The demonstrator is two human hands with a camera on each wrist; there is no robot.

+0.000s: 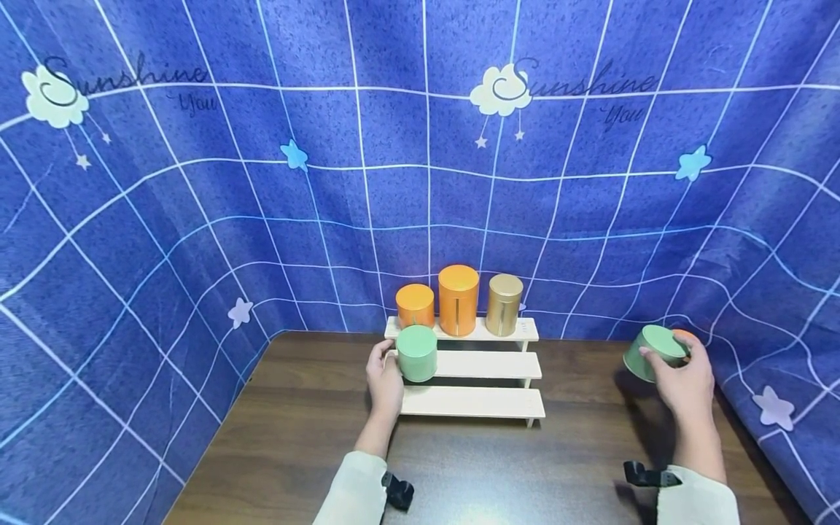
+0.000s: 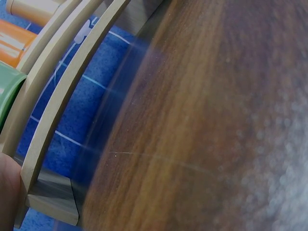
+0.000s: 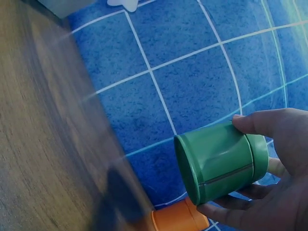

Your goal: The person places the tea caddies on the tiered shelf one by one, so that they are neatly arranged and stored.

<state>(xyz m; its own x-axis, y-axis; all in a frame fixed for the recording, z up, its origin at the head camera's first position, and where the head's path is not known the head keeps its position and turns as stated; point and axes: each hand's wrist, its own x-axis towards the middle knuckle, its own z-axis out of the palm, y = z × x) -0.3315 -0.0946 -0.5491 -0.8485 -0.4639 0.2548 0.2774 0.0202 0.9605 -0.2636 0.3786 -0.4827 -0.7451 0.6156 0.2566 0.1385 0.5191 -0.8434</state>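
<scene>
A white three-tier stand [image 1: 485, 364] stands on the table. My left hand [image 1: 385, 383] is at its left end, fingers curled about the end of the middle step. In the left wrist view only the thumb [image 2: 8, 192] shows, against the stand; the fingertips are hidden. Beside that hand, a green tin [image 1: 417, 355] sits upright on the middle step. Over at the right, my right hand [image 1: 685, 375] grips a second green tin [image 3: 219, 161], tilted, between thumb and fingers. Behind it is an orange tin [image 3: 180, 215], partly hidden.
The top step bears a short orange tin [image 1: 415, 305], a taller orange tin [image 1: 458, 300] and a gold tin [image 1: 504, 306]. A blue gridded cloth [image 1: 394, 197] hangs behind and beside the brown wooden table [image 1: 485, 467]. Black straps [image 1: 398, 490] are on both wrists.
</scene>
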